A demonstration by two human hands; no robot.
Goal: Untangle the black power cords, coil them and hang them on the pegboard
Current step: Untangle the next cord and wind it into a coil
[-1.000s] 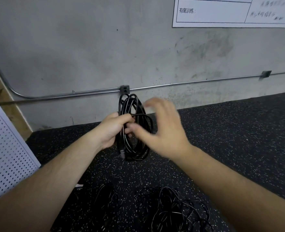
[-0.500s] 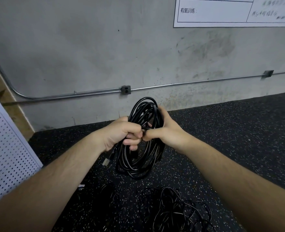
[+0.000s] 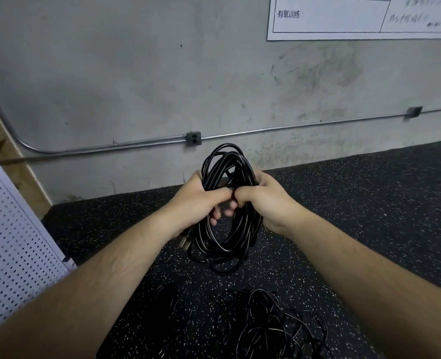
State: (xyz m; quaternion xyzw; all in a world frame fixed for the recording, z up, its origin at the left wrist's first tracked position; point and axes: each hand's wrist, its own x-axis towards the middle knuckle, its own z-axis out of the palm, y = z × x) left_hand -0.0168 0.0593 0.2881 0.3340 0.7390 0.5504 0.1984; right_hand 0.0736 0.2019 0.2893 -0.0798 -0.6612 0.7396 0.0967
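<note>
Right hand (image 3: pixel 264 200) now clamped on coiled cord (image 3: pixel 247 229), left hand (image 3: pixel 197 200) likewise (thumbs tip to tip)

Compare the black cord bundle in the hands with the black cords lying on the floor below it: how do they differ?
The coiled black cord bundle is held up, gripped by the left hand and right hand. The loose black cord tangle lies untouched on the speckled black floor. The bundle's loops are gathered into one tight oval, while the tangle's loops sprawl apart irregularly. Both are thin black cord.
</note>
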